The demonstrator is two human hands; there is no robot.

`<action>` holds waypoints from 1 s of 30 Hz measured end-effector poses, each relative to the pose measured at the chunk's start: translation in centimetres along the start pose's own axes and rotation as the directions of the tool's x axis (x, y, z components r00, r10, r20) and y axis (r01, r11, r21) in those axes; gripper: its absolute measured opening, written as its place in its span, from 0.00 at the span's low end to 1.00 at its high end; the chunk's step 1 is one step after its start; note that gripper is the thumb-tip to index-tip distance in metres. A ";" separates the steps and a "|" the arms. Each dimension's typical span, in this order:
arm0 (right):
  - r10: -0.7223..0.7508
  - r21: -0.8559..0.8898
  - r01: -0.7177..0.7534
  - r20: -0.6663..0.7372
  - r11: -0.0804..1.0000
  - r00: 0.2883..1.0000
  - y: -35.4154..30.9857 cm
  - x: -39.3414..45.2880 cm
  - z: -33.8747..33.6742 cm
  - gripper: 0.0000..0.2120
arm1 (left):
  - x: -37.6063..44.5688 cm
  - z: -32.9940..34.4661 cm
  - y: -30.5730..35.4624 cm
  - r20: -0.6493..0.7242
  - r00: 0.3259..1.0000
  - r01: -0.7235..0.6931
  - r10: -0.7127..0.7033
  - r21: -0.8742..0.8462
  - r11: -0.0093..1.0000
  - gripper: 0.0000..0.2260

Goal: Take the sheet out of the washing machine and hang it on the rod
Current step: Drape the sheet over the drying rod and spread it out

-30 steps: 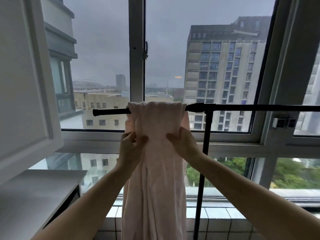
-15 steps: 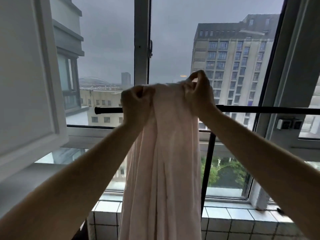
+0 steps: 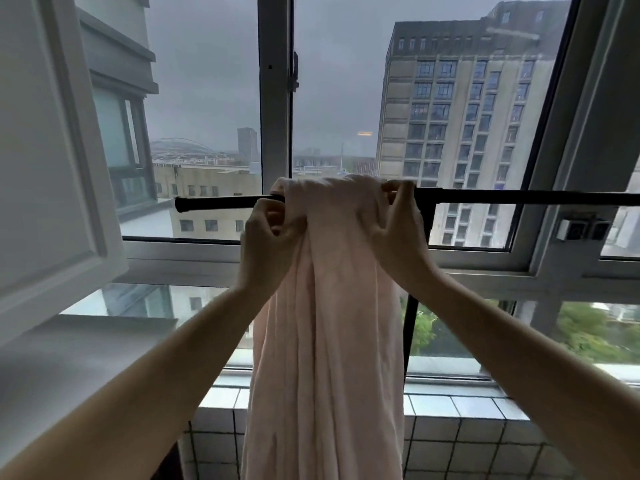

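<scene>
Sheet (image 3: pixel 329 306) lies bunched over the rod (image 3: pixel 519 198). Left hand (image 3: pixel 266 244) and right hand (image 3: pixel 398 233) grip it; spreading likely remains.

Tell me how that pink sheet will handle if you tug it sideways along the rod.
The sheet looks floppy: it hangs in long loose folds, so it would probably bunch rather than slide flat. The rod looks thin and smooth, so the cloth may slip off if pulled unevenly.
</scene>
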State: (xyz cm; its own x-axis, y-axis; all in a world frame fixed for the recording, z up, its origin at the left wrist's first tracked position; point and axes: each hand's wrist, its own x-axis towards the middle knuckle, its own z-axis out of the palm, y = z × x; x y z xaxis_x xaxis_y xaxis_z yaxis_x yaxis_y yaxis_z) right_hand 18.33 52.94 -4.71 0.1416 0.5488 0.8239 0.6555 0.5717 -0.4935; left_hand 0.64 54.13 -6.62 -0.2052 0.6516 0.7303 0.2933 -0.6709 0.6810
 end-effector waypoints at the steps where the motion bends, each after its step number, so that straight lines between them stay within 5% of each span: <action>1: -0.004 0.008 0.004 0.005 1.000 1.000 -0.2 -0.7 0.4 0.20 | -0.5 0.1 -0.5 0.022 0.999 -0.024 0.024 0.016 1.000 0.07; 5: -0.010 0.012 0.009 0.009 1.000 1.000 -0.9 -2.8 1.7 0.33 | -2.7 0.1 -2.0 0.098 0.981 -0.181 0.170 0.111 0.977 0.07; 15: 0.154 -0.239 -0.139 0.044 0.961 0.987 -1.1 -8.2 5.8 0.42 | -5.1 -2.2 -6.7 0.299 0.887 -0.380 0.352 0.041 0.924 0.10; 17: 0.185 -0.272 -0.174 0.014 0.946 0.983 -1.8 -8.1 6.8 0.45 | -4.9 -3.1 -7.8 0.397 0.868 -0.300 0.300 -0.064 0.952 0.10; 19: 0.206 -0.316 -0.194 0.002 0.929 0.979 -2.1 -8.3 7.6 0.48 | -4.4 -3.9 -8.2 0.497 0.852 -0.074 0.167 -0.201 0.977 0.12; 24: 0.271 -0.335 -0.280 -0.073 0.900 0.960 -2.5 -8.2 8.8 0.46 | -3.4 -4.7 -8.0 0.640 0.767 0.377 -0.054 -0.381 0.844 0.10; 27: 0.264 -0.355 -0.282 -0.099 0.891 0.959 -2.4 -7.7 8.8 0.40 | -3.5 -4.7 -8.5 0.680 0.719 0.450 -0.141 -0.303 0.840 0.08; 30: 0.237 -0.353 -0.254 -0.092 0.901 0.967 -2.1 -7.3 8.3 0.36 | -2.4 -4.6 -8.8 0.506 0.843 0.358 -0.184 -0.272 0.893 0.07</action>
State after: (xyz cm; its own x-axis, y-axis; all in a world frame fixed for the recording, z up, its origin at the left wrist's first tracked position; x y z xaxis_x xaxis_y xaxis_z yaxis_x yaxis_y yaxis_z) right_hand 9.70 52.78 -12.03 0.3605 0.6105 0.7052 0.8158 0.1601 -0.5557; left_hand -5.70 56.87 -14.18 0.2459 0.8514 0.4633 -0.0656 -0.4623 0.8843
